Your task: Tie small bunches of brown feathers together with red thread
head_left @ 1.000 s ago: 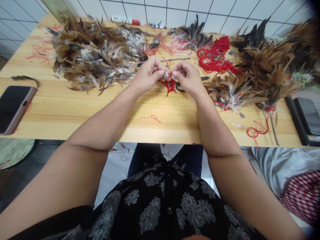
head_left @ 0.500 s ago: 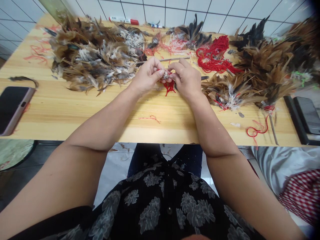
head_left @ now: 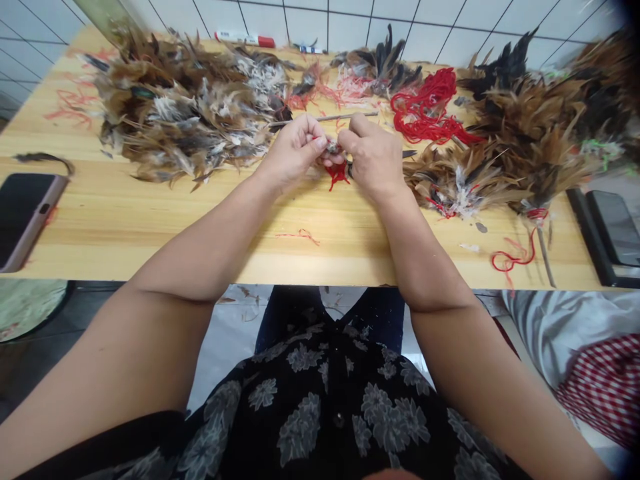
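Note:
My left hand point(head_left: 293, 151) and my right hand point(head_left: 373, 157) meet above the table, their fingertips pinching a small feather bundle point(head_left: 333, 147). Its middle is partly hidden by my fingers. A tuft of red thread point(head_left: 337, 175) hangs just below it. Partly under my right hand lie black-handled scissors point(head_left: 409, 154), with only the blade tip and a bit of handle showing. Beyond my fingers, a thin wooden stick point(head_left: 345, 116) lies across the table.
A large heap of brown and white feathers point(head_left: 180, 113) lies left of my hands, with more feathers point(head_left: 500, 127) and a red yarn tangle point(head_left: 425, 107) to the right. Phones point(head_left: 25, 220) point(head_left: 615, 227) lie at both table ends; a wooden table point(head_left: 200, 247) bears everything.
My right hand has moved slightly left and closed over the bundle, covering more of the scissors. The view has tilted slightly, and the table contents sit a little higher in the frame.

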Demonstrator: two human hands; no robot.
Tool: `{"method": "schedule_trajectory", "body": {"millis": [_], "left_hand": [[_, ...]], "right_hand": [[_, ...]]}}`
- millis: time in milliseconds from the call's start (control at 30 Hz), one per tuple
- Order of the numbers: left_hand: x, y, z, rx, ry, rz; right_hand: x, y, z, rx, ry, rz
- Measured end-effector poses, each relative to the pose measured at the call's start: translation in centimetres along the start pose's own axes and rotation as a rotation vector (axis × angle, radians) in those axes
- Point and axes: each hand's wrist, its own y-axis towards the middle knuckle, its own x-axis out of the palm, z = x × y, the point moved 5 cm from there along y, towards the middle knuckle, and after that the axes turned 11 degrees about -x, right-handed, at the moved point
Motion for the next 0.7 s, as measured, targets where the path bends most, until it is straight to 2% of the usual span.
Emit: {"method": "schedule_trajectory", "body": {"millis": [167, 300, 433, 567, 700], "left_hand": [[-0.3, 0.6, 0.0, 0.039, 0.0, 0.026], [0.4, -1.0, 1.9, -0.006, 0.063, 0.099], [1.0, -2.7, 3.7, -0.076, 0.128, 0.107], [0.4, -2.6, 3.6, -0.077, 0.14, 0.097], [-0.7, -2.0, 3.0, -0.016, 0.145, 0.188]], "right_hand": [[0.0, -0.1, 0.1, 0.011, 0.044, 0.008], [1.0, 0.2, 0.8, 0.015, 0.117, -0.028], [2.1, 0.5, 1.6, 0.002, 0.149, -0.027], [2.4, 0.5, 2.0, 0.078, 0.17, -0.007], [2.6, 0.7, 1.4, 0.074, 0.22, 0.018]]}}
